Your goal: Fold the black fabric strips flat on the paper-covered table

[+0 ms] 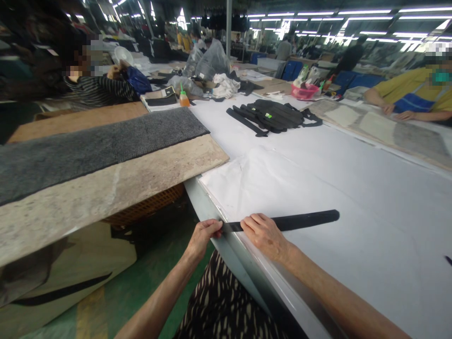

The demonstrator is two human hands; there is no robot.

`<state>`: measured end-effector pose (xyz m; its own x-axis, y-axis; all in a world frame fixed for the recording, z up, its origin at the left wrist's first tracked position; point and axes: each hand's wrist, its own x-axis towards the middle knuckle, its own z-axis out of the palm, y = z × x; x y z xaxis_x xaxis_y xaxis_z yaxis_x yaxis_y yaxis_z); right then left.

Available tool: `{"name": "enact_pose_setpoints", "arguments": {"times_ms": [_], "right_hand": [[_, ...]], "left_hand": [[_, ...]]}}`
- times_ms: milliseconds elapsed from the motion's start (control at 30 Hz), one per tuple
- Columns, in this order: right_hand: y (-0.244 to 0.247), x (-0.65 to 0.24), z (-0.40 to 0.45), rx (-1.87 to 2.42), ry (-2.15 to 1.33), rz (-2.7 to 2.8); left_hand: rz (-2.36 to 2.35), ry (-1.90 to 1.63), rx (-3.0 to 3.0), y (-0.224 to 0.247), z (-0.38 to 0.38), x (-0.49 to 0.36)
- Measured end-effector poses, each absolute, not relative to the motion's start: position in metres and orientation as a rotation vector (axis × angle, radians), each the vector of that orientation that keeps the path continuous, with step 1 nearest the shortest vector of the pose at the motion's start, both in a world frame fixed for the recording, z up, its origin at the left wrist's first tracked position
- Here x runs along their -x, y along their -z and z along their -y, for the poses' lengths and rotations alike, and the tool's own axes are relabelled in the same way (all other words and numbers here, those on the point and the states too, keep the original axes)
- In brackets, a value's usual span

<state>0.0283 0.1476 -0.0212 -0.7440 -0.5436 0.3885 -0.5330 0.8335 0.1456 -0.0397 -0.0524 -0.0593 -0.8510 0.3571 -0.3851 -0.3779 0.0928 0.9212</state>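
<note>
A long black strip (307,220) lies across the edge of the white-covered table (353,188), its rounded end pointing right. My left hand (206,233) pinches the strip's left end just off the table edge. Curled over the strip a little farther right, my right hand (263,233) grips it against the tabletop; the part beneath its fingers is hidden. Farther back on the same table rests a pile of black fabric pieces (278,114) with small green tags.
To the left stands a worn board (169,165) bearing a dark grey cloth (106,146), with an orange crate (148,207) below. An orange bottle (184,98) and a pink basket (303,91) sit farther back. Two people work at the left and right.
</note>
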Motion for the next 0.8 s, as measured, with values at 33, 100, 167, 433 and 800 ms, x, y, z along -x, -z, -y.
{"name": "enact_pose_setpoints", "arguments": {"times_ms": [33,100,167,433,800], "right_hand": [[0.021,-0.028,-0.148,-0.794,0.034,2.599],[0.022,-0.029,-0.149,-0.783,0.034,2.601],[0.022,-0.029,-0.149,-0.776,0.034,2.589],[0.023,-0.031,-0.150,-0.789,0.010,2.533],[0.021,-0.034,-0.156,-0.791,0.035,2.524]], "left_hand": [[-1.852,-1.812,0.024,0.059,0.052,0.039],[-1.864,-1.805,0.021,0.058,0.052,0.039],[-1.877,-1.802,0.015,0.058,0.053,0.039],[-1.860,-1.822,0.054,0.063,0.062,0.037],[-1.781,-1.836,0.056,0.069,0.070,0.036]]}}
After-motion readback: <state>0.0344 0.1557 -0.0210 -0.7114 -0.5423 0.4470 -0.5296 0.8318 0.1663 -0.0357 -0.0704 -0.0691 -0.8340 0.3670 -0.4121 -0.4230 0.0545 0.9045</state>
